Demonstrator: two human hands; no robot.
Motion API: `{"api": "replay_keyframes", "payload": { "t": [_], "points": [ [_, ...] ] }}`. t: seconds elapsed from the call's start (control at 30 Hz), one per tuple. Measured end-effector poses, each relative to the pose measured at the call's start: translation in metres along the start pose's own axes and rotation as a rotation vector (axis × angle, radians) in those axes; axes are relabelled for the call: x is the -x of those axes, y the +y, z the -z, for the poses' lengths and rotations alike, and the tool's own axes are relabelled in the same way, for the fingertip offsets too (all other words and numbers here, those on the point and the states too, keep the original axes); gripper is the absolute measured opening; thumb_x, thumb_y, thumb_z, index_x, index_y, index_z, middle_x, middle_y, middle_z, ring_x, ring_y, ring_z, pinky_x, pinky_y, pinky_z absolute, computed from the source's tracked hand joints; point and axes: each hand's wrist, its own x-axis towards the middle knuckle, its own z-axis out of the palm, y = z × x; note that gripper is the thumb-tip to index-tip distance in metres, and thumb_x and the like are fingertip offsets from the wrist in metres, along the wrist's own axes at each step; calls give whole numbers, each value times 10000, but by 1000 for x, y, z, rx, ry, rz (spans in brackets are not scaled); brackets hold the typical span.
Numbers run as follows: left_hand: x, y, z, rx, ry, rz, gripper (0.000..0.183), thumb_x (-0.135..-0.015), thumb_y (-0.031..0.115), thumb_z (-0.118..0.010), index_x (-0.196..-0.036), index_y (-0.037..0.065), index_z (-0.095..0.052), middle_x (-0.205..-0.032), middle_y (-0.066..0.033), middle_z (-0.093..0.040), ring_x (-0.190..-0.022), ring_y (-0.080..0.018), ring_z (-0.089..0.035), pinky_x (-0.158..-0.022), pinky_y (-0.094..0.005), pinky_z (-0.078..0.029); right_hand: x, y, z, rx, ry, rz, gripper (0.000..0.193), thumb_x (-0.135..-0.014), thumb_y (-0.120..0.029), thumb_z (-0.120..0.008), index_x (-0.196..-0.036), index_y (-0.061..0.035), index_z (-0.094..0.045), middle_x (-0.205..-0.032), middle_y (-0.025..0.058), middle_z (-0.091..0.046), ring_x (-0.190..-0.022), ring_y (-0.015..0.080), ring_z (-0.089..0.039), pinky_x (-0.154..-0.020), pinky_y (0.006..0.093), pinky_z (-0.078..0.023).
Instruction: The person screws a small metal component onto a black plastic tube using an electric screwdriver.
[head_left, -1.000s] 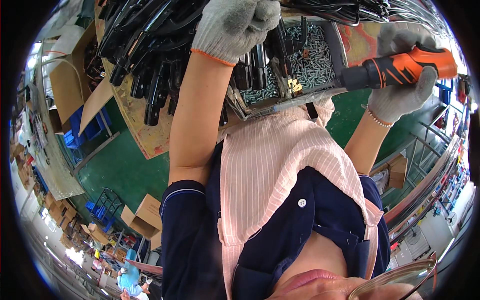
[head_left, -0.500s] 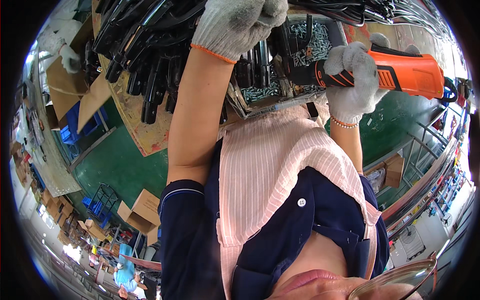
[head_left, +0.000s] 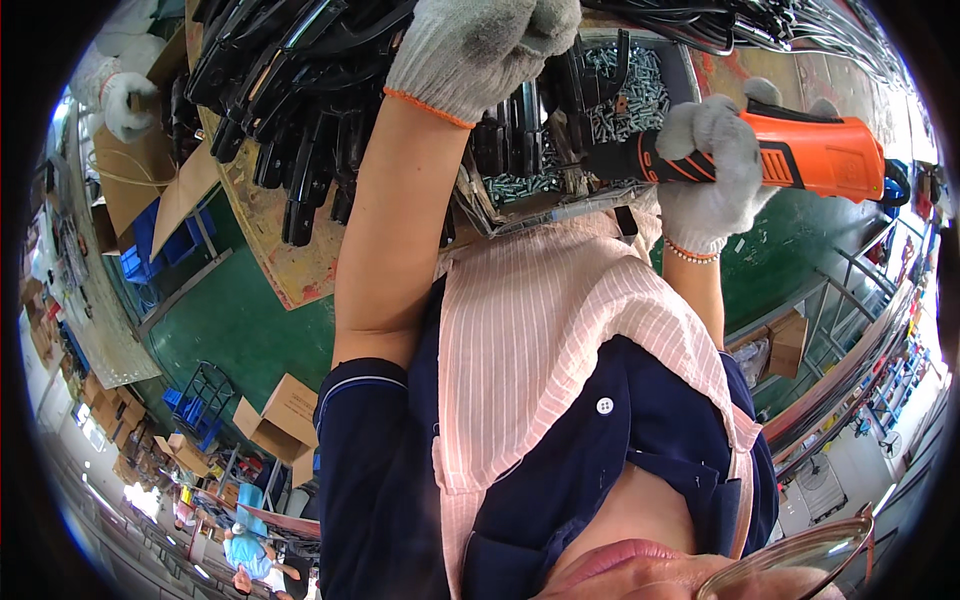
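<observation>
My right hand [head_left: 715, 175], in a grey knit glove, is wrapped round an orange and black cordless screwdriver [head_left: 815, 155]. The tool lies almost level, its dark nose pointing left over the front of a screw tray [head_left: 560, 212]. Small silvery screws [head_left: 630, 95] fill the tray's compartments. My left hand [head_left: 480, 50], gloved too, is closed at the top edge, above several black metal parts [head_left: 520, 125]. Its fingertips are hidden, so what they grip cannot be made out. To its left a large pile of long black parts [head_left: 280, 90] covers the worn table [head_left: 300, 280].
Black cables [head_left: 690, 25] lie along the far right of the table. At far left, another person's gloved hand [head_left: 128, 105] is above an open cardboard box [head_left: 130, 190]. Another open carton [head_left: 285, 415] and a blue hand truck [head_left: 200, 405] stand on the green floor.
The screwdriver and my right hand have shifted slightly right and down. My left hand has barely moved, edging right. The other person's gloved hand at far left has risen a little.
</observation>
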Motion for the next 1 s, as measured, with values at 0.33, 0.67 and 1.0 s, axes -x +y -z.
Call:
{"api": "replay_keyframes", "payload": {
  "t": [0.33, 0.67, 1.0],
  "points": [
    [2, 2, -3, -9, 65, 26, 224, -914, 133, -695, -1007, 95, -494, -710, 29, -512, -462, -48, -441, -403, -214, -352, 8, 12, 0, 301, 159, -3, 470, -846, -20, -569, -1299, -59, -449, -700, 96, -498, -499, 161, -406, -442, 310, -397],
    [-2, 1, 3, -10, 25, 53, 364, -899, 135, -715, -1130, 67, -443, -698, 34, -489, -459, -42, -425, -401, -207, -347, -7, -18, 14, -82, -22, -49, 422, -908, -59, -560, -1308, -10, -433, -681, 44, -403, -527, 155, -403, -469, 294, -376],
    [1, 0, 6, 98, 118, 97, 476, -910, 254, -720, -1243, 91, -421, -726, -5, -556, -456, -82, -465, -404, -242, -393, -52, -47, -21, -434, 64, 50, 211, -919, -91, -573, -1120, -30, -552, -699, 16, -433, -577, 106, -387, -507, 255, -376]
  ]
}}
